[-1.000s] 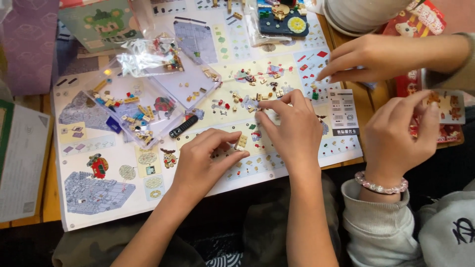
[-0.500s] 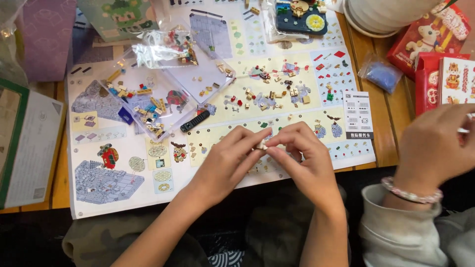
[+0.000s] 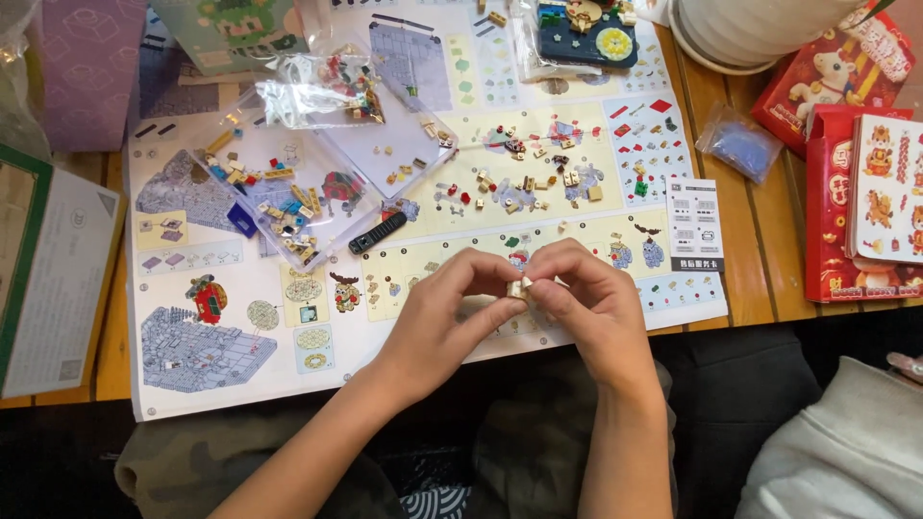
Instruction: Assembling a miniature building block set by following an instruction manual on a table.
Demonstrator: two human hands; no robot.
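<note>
My left hand (image 3: 444, 312) and my right hand (image 3: 588, 306) meet at the near edge of a large printed instruction sheet (image 3: 192, 336). Both pinch one tiny tan brick piece (image 3: 520, 286) between thumbs and forefingers, just above the sheet. Loose small bricks (image 3: 538, 183) in tan, red and green lie scattered on the sheet just beyond my fingers. A black brick-separator tool (image 3: 377, 233) lies left of them.
A clear plastic tray (image 3: 317, 163) with several coloured bricks and a clear bag (image 3: 317, 86) sit at the upper left. A dark blue built plate (image 3: 586, 34) and a white bowl (image 3: 750, 38) are at the top. Red boxes (image 3: 865, 192) stand right. Another person's grey sleeve (image 3: 846, 452) is lower right.
The other person's hands have pulled out of view to the right. My two hands came together at the sheet's near edge and now pinch the tan piece between them.
</note>
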